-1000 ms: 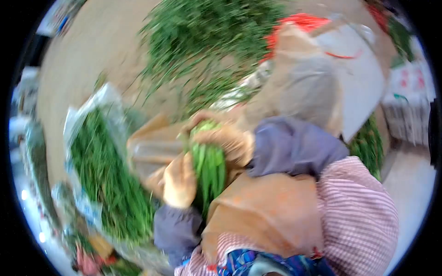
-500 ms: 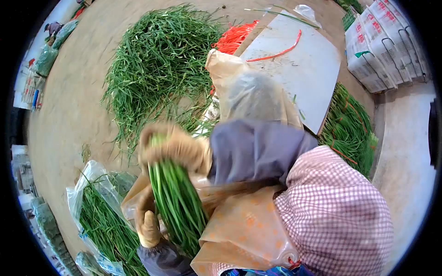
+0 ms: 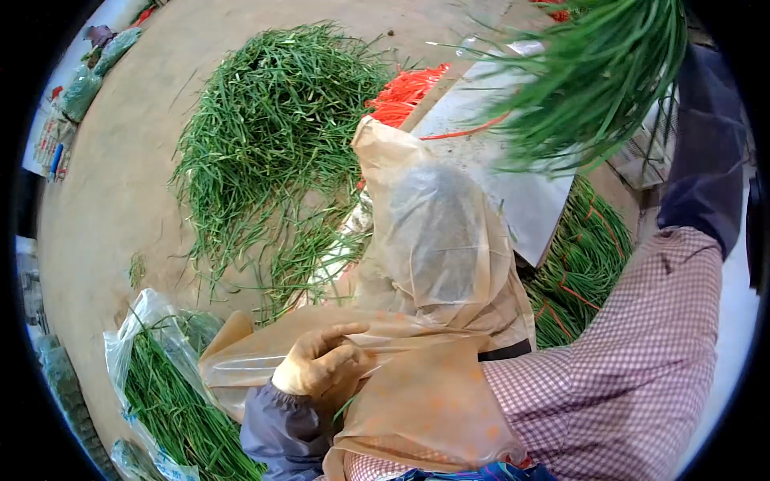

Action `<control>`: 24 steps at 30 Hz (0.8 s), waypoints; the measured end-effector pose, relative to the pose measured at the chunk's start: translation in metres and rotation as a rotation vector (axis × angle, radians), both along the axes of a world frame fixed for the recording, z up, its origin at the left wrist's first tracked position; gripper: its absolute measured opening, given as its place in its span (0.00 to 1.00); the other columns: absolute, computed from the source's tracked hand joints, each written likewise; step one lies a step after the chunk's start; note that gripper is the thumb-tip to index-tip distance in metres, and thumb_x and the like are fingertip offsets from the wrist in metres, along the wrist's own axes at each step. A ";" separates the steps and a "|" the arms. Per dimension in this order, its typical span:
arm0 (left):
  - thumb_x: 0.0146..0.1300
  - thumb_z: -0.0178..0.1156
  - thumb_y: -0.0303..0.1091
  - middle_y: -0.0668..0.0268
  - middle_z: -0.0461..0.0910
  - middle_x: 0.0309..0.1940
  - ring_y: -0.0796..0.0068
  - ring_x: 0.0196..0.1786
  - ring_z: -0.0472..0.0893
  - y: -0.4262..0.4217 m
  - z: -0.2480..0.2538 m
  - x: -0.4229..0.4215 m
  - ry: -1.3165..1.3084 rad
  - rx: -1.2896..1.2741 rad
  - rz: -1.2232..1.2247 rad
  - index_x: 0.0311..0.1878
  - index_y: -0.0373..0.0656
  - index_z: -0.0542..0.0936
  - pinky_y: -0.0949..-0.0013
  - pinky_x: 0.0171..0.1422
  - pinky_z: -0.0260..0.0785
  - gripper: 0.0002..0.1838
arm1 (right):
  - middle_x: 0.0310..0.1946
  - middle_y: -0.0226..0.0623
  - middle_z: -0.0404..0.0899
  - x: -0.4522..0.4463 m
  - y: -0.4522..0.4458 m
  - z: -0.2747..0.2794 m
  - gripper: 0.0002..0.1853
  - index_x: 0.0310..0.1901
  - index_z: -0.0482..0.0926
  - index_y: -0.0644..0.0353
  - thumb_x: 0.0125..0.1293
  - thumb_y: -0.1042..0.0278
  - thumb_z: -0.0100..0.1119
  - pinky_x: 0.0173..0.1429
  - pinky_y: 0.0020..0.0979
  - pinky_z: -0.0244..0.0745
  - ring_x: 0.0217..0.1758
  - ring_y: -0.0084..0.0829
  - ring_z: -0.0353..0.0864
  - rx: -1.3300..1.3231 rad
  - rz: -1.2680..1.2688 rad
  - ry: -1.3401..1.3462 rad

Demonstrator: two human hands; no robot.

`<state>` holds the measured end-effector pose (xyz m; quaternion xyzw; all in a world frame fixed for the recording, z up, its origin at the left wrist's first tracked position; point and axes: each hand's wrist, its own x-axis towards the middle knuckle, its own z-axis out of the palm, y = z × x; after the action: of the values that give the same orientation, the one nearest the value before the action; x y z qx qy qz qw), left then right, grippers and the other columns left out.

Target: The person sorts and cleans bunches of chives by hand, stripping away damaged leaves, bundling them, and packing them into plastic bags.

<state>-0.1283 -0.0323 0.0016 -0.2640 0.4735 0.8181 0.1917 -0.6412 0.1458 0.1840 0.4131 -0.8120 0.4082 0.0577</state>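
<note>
The leafy bunch (image 3: 601,88) is held aloft, presumably to clear the white board (image 3: 529,196), the right hand's fingers being hidden, the left hand (image 3: 317,365) empty, loosely curled

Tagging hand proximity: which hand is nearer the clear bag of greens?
Left. In frame, the left hand is just right of the clear bag; the right hand isn't visible, its sleeve far upper right.

Red-checked sleeve (image 3: 634,337), dark oversleeves (image 3: 285,429)
</note>
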 end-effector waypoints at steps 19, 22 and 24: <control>0.72 0.54 0.36 0.63 0.81 0.46 0.80 0.37 0.77 0.053 0.010 0.149 0.061 -0.303 0.716 0.69 0.37 0.66 0.75 0.43 0.73 0.26 | 0.69 0.47 0.65 -0.196 -0.129 -0.348 0.27 0.67 0.69 0.56 0.70 0.56 0.52 0.72 0.40 0.61 0.70 0.43 0.67 0.804 0.002 0.259; 0.70 0.56 0.36 0.64 0.82 0.41 0.81 0.36 0.77 0.072 0.005 0.175 -0.042 -0.258 0.905 0.66 0.36 0.70 0.76 0.39 0.72 0.24 | 0.62 0.50 0.74 -0.036 -0.232 -0.266 0.34 0.69 0.64 0.64 0.66 0.56 0.58 0.71 0.37 0.62 0.68 0.42 0.70 0.196 0.463 -0.236; 0.69 0.57 0.36 0.66 0.81 0.39 0.81 0.37 0.78 0.089 0.001 0.200 -0.094 -0.229 1.018 0.62 0.35 0.73 0.75 0.38 0.72 0.22 | 0.57 0.39 0.77 0.185 -0.273 -0.188 0.24 0.62 0.72 0.66 0.68 0.64 0.59 0.68 0.30 0.64 0.61 0.31 0.73 0.207 0.674 -0.433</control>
<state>0.0716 0.0572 0.0026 -0.5165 0.3627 0.7379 -0.2392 -0.4564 -0.1271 -0.0038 0.5641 -0.6614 0.3977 -0.2934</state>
